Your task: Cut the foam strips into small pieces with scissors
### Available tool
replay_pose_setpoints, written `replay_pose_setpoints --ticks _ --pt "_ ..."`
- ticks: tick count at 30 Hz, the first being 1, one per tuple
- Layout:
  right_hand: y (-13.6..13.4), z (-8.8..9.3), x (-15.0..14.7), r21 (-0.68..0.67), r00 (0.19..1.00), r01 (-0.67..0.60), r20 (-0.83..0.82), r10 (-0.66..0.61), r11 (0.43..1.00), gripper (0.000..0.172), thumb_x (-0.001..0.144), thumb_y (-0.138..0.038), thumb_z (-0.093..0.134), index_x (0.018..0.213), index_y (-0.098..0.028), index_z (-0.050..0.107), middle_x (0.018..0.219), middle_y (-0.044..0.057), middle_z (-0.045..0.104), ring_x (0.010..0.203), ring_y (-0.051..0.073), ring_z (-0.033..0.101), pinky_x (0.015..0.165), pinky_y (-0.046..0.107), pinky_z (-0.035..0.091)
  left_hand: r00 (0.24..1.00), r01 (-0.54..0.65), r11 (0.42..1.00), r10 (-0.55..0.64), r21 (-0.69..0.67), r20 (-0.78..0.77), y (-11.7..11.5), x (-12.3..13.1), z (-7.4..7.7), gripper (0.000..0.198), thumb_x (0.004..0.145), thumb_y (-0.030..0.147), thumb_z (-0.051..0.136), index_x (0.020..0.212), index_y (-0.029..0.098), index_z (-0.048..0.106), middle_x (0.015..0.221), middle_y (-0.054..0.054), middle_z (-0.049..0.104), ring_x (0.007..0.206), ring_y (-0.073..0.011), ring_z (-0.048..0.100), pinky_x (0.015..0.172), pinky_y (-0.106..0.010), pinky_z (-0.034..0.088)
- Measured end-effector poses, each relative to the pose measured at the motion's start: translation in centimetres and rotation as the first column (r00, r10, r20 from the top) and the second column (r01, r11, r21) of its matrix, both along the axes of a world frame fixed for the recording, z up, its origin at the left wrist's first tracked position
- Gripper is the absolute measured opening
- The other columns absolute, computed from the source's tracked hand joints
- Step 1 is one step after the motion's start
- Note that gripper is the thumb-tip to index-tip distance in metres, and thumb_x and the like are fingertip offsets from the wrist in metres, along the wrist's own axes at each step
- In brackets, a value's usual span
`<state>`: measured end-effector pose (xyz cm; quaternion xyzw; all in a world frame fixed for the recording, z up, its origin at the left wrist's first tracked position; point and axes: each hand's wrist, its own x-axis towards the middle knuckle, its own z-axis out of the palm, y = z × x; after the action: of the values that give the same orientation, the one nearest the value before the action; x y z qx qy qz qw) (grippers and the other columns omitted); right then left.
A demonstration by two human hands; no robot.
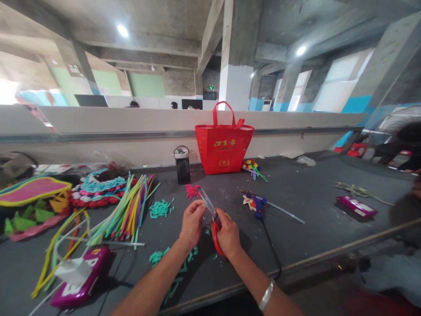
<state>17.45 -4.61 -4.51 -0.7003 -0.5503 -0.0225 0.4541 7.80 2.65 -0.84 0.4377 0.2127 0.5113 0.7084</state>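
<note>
My right hand [227, 235] grips red-handled scissors [210, 215], blades pointing up and to the left. My left hand [191, 221] is closed in a pinch right at the blades; what its fingertips hold is too small to make out. Both hands hover over a dark grey table [312, 210]. Small teal cut pieces [160, 208] lie in a pile left of my hands, with more teal cut pieces [157, 256] under my left forearm. A little heap of red cut pieces [192, 190] lies just beyond the scissor tips.
A bundle of coloured sticks [126, 210] and foam craft shapes [98, 188] fill the left side. A red tote bag [224, 142] and dark jar [182, 165] stand at the back. A blue glue gun [258, 204] lies right of my hands; purple packs [80, 276] [357, 206] lie on both sides.
</note>
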Motion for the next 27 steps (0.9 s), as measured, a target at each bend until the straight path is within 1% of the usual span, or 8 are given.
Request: replay_pose_setpoints --ticks 3,7,13,17,21,24,27 --pt "-0.1 0.0 0.0 -0.004 1.000 -0.017 -0.021 0.017 1.000 0.038 0.076 -0.010 0.046 0.110 -0.021 0.058 0.086 0.003 0.067 0.078 0.017 0.064 0.068 0.022 0.044 1.000 0.012 1.000 -0.012 0.000 0.007 -0.1 0.0 0.2 0.013 0.068 0.024 0.073 0.074 0.016 0.065 0.069 0.001 0.062 0.065 -0.0105 0.055 0.068 -0.022 0.044" --pt "-0.2 0.1 -0.1 -0.015 1.000 -0.007 -0.010 0.007 1.000 0.038 0.076 -0.010 0.045 0.111 -0.022 0.056 0.086 0.002 0.067 0.079 0.017 0.064 0.067 0.022 0.043 1.000 0.002 1.000 -0.002 0.012 -0.001 -0.3 -0.1 0.4 0.013 0.068 0.024 0.073 0.073 0.015 0.065 0.070 0.001 0.062 0.066 -0.0101 0.055 0.067 -0.021 0.044" --pt "-0.4 0.5 -0.3 -0.085 1.000 0.016 0.019 -0.014 0.996 0.035 0.076 -0.012 0.047 0.108 -0.024 0.054 0.081 -0.001 0.066 0.072 0.017 0.063 0.060 0.022 0.038 1.000 0.001 1.000 -0.001 -0.001 -0.002 -0.5 -0.1 0.5 0.014 0.067 0.026 0.073 0.072 0.016 0.065 0.070 0.001 0.062 0.064 -0.0098 0.054 0.065 -0.021 0.043" --pt "-0.4 0.7 -0.1 -0.095 1.000 0.012 0.012 -0.011 0.995 0.030 0.077 -0.011 0.044 0.102 -0.024 0.055 0.074 -0.002 0.064 0.068 0.015 0.062 0.058 0.021 0.035 1.000 -0.004 1.000 0.004 0.005 -0.022 -0.6 0.1 0.9 0.013 0.066 0.026 0.073 0.071 0.016 0.065 0.070 0.001 0.063 0.067 -0.0109 0.056 0.068 -0.021 0.044" --pt "-0.5 0.9 0.0 -0.111 0.999 0.023 0.026 -0.020 0.994 0.027 0.078 -0.011 0.043 0.100 -0.023 0.054 0.073 -0.002 0.064 0.066 0.014 0.061 0.056 0.020 0.032 1.000 0.003 1.000 -0.003 0.000 -0.012 -0.7 0.4 1.4 0.014 0.066 0.025 0.073 0.069 0.016 0.064 0.066 0.001 0.060 0.063 -0.0101 0.054 0.065 -0.021 0.043" --pt "-0.6 1.3 0.1 -0.145 0.997 0.053 0.069 -0.043 0.988 0.025 0.080 -0.014 0.045 0.102 -0.023 0.053 0.073 -0.002 0.063 0.061 0.013 0.059 0.053 0.021 0.028 1.000 0.008 1.000 -0.008 0.017 -0.019 -0.7 0.6 1.4 0.014 0.067 0.026 0.072 0.070 0.015 0.064 0.066 0.001 0.061 0.062 -0.0097 0.053 0.064 -0.021 0.043" --pt "-0.8 1.5 0.2 -0.180 0.993 0.082 0.096 -0.065 0.980 0.024 0.081 -0.017 0.047 0.104 -0.023 0.052 0.073 -0.002 0.063 0.057 0.013 0.057 0.051 0.022 0.024 0.999 -0.001 0.998 0.004 0.058 -0.047 -0.8 0.7 1.1 0.014 0.067 0.027 0.072 0.072 0.015 0.065 0.070 0.000 0.062 0.066 -0.0109 0.055 0.068 -0.022 0.043"
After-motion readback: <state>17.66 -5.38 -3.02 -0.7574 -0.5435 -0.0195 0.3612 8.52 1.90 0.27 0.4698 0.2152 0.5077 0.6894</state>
